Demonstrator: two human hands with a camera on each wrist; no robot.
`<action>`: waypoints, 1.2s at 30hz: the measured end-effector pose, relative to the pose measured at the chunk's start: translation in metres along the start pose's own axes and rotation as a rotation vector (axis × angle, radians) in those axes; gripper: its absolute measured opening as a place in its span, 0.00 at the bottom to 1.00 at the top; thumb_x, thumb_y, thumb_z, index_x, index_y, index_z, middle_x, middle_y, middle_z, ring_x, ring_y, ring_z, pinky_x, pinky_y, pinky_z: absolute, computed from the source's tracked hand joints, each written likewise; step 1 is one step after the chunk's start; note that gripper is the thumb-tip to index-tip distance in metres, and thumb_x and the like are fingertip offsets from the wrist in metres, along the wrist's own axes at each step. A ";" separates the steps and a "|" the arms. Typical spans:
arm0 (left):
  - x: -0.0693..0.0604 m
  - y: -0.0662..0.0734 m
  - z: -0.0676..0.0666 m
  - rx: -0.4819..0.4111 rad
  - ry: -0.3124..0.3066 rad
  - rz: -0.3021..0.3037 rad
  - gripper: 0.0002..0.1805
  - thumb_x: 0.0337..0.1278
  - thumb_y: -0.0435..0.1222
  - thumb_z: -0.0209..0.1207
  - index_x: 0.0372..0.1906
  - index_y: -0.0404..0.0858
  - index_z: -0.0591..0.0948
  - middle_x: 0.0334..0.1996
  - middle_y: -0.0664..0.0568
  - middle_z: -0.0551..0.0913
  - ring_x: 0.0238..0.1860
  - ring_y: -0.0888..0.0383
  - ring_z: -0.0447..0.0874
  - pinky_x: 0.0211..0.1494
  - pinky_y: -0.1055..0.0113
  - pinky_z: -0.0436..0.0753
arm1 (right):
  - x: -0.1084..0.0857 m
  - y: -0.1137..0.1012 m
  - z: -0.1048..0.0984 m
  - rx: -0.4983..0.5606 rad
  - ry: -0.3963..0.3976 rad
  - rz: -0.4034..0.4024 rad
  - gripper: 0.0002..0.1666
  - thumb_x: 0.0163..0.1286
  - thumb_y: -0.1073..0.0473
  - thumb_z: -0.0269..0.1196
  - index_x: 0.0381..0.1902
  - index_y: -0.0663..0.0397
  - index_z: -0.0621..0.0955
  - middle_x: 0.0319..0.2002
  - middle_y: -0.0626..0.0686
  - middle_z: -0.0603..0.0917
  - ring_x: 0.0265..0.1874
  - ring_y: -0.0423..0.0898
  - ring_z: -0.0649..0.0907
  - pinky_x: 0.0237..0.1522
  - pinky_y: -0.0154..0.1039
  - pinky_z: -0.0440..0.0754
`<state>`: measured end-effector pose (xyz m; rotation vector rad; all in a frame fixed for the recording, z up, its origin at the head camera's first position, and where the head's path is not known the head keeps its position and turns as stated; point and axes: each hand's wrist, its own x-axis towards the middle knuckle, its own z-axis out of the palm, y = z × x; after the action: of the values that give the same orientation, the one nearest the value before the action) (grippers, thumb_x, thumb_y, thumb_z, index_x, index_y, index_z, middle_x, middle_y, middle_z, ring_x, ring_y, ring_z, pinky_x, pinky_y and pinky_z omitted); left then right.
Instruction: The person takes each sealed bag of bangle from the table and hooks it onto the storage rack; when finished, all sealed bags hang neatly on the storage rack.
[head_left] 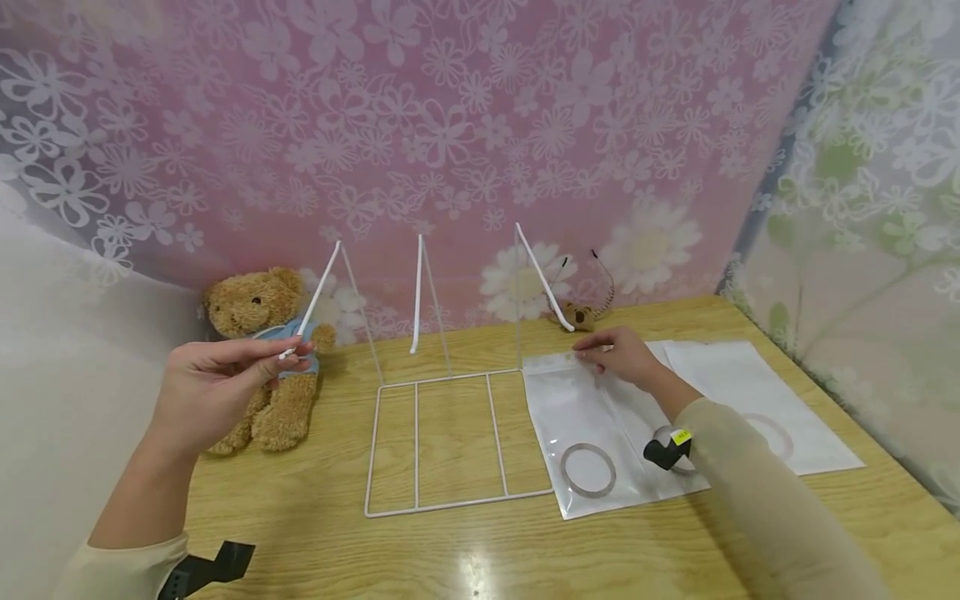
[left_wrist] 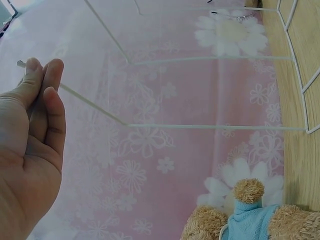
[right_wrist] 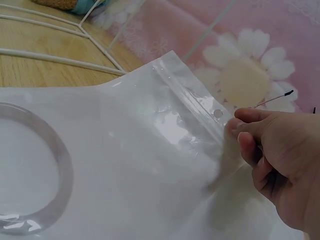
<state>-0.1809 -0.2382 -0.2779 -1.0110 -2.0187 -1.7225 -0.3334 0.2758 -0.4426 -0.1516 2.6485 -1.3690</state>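
Note:
My left hand [head_left: 213,392] pinches the front tip of the left arm of a white wire rack [head_left: 416,446]; the left wrist view shows the rod [left_wrist: 92,105] passing behind my fingertips. At the right, my right hand [head_left: 622,358] pinches the top edge of a clear and white zip bag [head_left: 551,408], beside its small round hole, as the right wrist view shows of the bag [right_wrist: 135,150]. A ring shape [head_left: 588,471] shows on the bag. The rack's base lies flat, with three bent arms rising from its back.
A teddy bear [head_left: 281,417] in blue sits at the back left. Behind the rack's right arm lies a headband [head_left: 581,315] with a brown animal head. Another white bag [head_left: 757,383] lies at the right on the wooden table [head_left: 315,542]. A flowered curtain hangs behind.

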 end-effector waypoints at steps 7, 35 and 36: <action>0.001 0.002 -0.001 0.039 0.004 -0.016 0.10 0.60 0.13 0.54 0.44 0.14 0.82 0.42 0.55 0.91 0.39 0.62 0.91 0.28 0.77 0.85 | -0.012 -0.017 -0.010 0.008 0.001 0.021 0.16 0.68 0.50 0.68 0.51 0.49 0.87 0.51 0.56 0.85 0.28 0.50 0.80 0.18 0.34 0.68; 0.000 0.002 0.001 0.018 -0.008 -0.038 0.11 0.61 0.13 0.54 0.45 0.17 0.83 0.42 0.54 0.91 0.40 0.61 0.91 0.29 0.76 0.86 | -0.086 -0.095 -0.050 0.170 -0.038 -0.112 0.24 0.66 0.50 0.70 0.54 0.59 0.85 0.42 0.43 0.86 0.19 0.37 0.71 0.24 0.32 0.76; 0.001 0.002 0.001 0.025 -0.010 -0.033 0.12 0.61 0.13 0.54 0.45 0.17 0.83 0.42 0.55 0.91 0.40 0.61 0.91 0.30 0.76 0.86 | -0.090 -0.097 -0.051 0.175 -0.034 -0.112 0.23 0.66 0.50 0.70 0.54 0.58 0.85 0.42 0.42 0.87 0.19 0.37 0.71 0.23 0.32 0.75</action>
<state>-0.1801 -0.2368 -0.2762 -0.9851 -2.0694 -1.7076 -0.2530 0.2750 -0.3258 -0.3029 2.5115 -1.6092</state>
